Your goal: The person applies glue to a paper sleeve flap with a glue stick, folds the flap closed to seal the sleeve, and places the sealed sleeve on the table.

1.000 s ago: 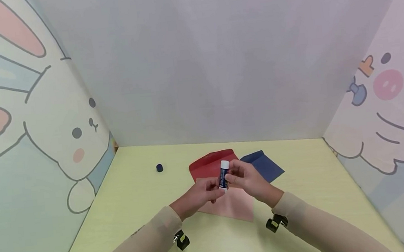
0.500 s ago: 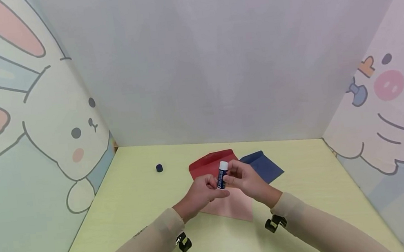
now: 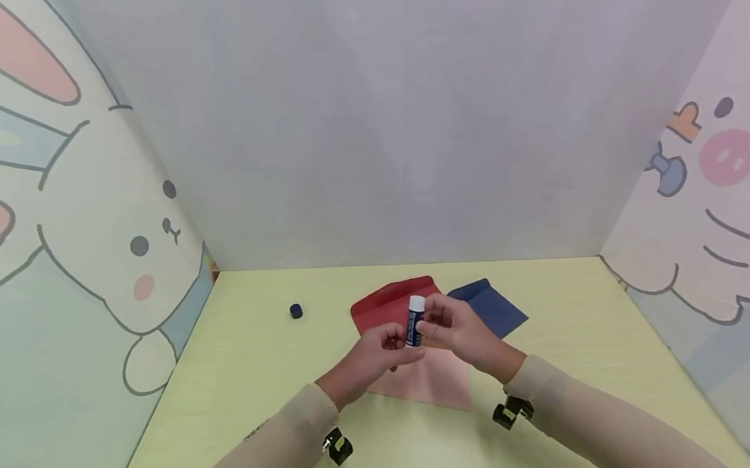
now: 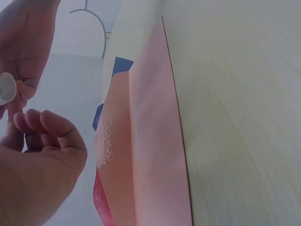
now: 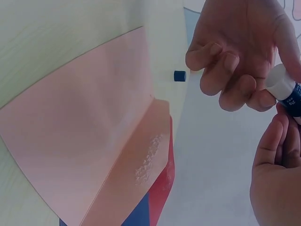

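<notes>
My right hand [image 3: 464, 337] pinches a glue stick [image 3: 414, 329], dark blue with white ends, between thumb and fingers. The stick stands slightly tilted above the envelopes. At its lower end is my left hand [image 3: 369, 360], its thumb and forefinger at the white base [image 5: 277, 81] and its other fingers curled. Below both hands lies a pink envelope [image 3: 432, 384] with its flap unfolded. Lumpy whitish glue [image 5: 149, 160] streaks that flap, as the right wrist view shows. In the left wrist view the stick's round white end [image 4: 7, 88] faces the camera.
A red envelope [image 3: 383, 311] lies behind the pink one, and a dark blue envelope [image 3: 498, 311] lies to the right. The small blue cap [image 3: 296, 312] sits at the back left of the pale yellow table [image 3: 250, 354]. Printed cloth walls enclose the table.
My left hand has turned a little back and forth at the stick's base, its thumb and fingers shifting. My right hand keeps hold of the glue stick almost in place. The envelopes stay put.
</notes>
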`<action>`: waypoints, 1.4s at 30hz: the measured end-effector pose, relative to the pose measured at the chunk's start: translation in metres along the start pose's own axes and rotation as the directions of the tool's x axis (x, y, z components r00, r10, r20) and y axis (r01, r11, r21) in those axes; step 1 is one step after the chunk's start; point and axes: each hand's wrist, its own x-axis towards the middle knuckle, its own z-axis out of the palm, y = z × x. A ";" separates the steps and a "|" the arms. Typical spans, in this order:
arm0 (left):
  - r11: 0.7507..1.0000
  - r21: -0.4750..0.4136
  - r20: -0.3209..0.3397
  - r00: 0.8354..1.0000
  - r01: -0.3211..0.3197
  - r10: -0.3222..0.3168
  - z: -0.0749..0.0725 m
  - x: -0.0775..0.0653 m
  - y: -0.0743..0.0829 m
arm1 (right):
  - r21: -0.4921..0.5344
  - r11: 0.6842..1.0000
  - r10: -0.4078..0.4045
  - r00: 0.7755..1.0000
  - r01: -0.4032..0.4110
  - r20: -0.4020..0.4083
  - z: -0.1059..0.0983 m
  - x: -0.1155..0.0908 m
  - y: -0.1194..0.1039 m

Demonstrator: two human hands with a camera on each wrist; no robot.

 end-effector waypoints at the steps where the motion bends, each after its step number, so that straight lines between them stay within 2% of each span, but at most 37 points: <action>1: 1.000 0.010 0.027 1.000 -0.003 0.003 -0.002 -0.001 0.000 | 0.005 1.000 0.006 1.000 -0.006 0.005 -0.001 0.000 -0.001; 7: 1.000 0.021 0.175 0.984 -0.021 0.017 -0.013 -0.001 -0.003 | 0.044 0.998 0.039 0.999 -0.040 0.022 -0.003 -0.001 -0.002; 13: 0.999 0.038 0.218 0.976 -0.034 0.024 -0.015 0.000 -0.001 | 0.050 0.997 0.051 0.998 -0.052 0.032 -0.003 -0.001 0.000; 17: 0.999 0.044 0.174 0.984 -0.032 0.024 -0.012 0.000 -0.001 | 0.053 0.998 0.035 0.998 -0.038 0.047 -0.003 -0.001 0.000; 21: 1.000 -0.004 0.064 0.998 -0.011 0.011 -0.006 -0.001 0.001 | 0.041 0.999 0.020 0.999 -0.022 0.042 -0.002 0.000 0.000; 24: 0.999 -0.037 -0.012 1.000 -0.007 0.006 -0.001 -0.001 0.001 | 0.039 0.999 0.015 0.999 -0.016 0.041 0.000 0.001 -0.001; 27: 0.999 -0.040 -0.053 0.999 -0.010 0.008 0.002 0.001 0.001 | 0.044 0.999 0.015 0.999 -0.017 0.043 0.001 0.001 -0.002; 35: 1.000 -0.027 -0.074 0.997 -0.011 0.009 0.004 0.000 0.002 | 0.040 0.999 0.003 0.999 -0.004 0.041 0.001 -0.002 -0.005; 42: 1.000 -0.019 -0.044 0.999 -0.009 0.008 0.001 0.001 0.002 | 0.032 0.999 0.010 0.999 -0.011 0.033 0.002 -0.001 -0.003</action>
